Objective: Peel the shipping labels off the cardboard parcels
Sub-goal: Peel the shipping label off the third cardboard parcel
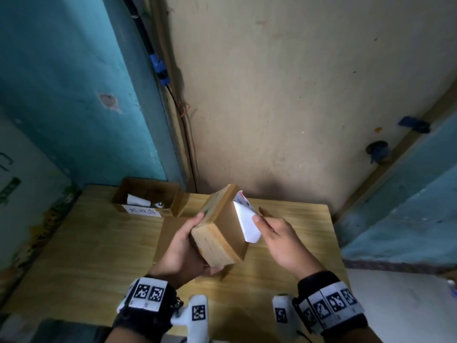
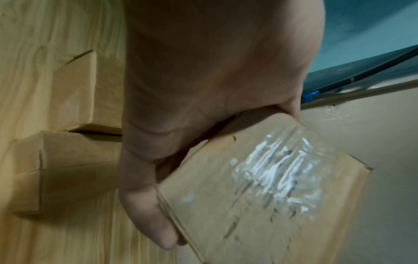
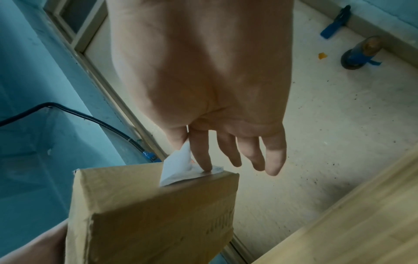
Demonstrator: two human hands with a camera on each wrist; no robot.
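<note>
Above the wooden table [image 1: 99,243], the cardboard parcel [image 1: 222,233] sits tilted in the left hand [image 1: 183,248], thumb and fingers wrapped round its edges, likely to brace it against the pull. Its shipping label [image 1: 247,224] is mostly lifted — the right hand [image 1: 279,238] pinches the loose flap between thumb and forefinger, other fingers relaxed. Behind, an open box [image 1: 146,196] holds a curled white sheet, perhaps a peeled label.

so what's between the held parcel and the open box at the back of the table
In the head view, only bare wooden table lies between the held parcel and the open box; part of that stretch is hidden behind the parcel.
</note>
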